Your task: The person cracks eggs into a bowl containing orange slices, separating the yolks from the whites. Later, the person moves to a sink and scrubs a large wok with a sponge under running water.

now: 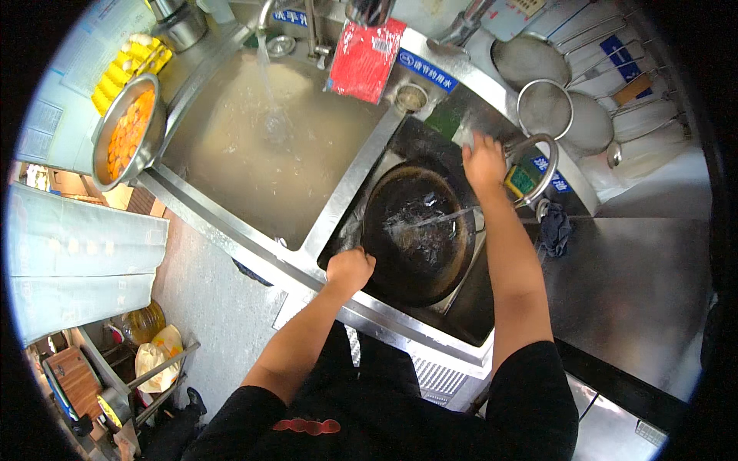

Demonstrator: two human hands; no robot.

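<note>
A dark round wok (pixel 415 233) with water in it sits in the right sink basin, a thin stream of water running into it from the right. My left hand (pixel 350 269) is closed at the wok's left edge; what lies under its fingers is hidden. Beyond the wok, my right hand (pixel 485 161) reaches over the basin's far side, its fingertips at a small whitish thing (pixel 464 136) that is too blurred to name. Beside that hand are a curved metal faucet (pixel 550 167) and a yellow-green sponge (pixel 520 180).
Cloudy water fills the left basin (pixel 259 167) under a running tap (pixel 263 23). A steel bowl of orange pieces (pixel 99 151) stands on the left rim near yellow egg trays (pixel 109 86). Mesh strainers (pixel 545 109) hang at right, above a dark cloth (pixel 555 230). A red packet (pixel 366 60) lies behind.
</note>
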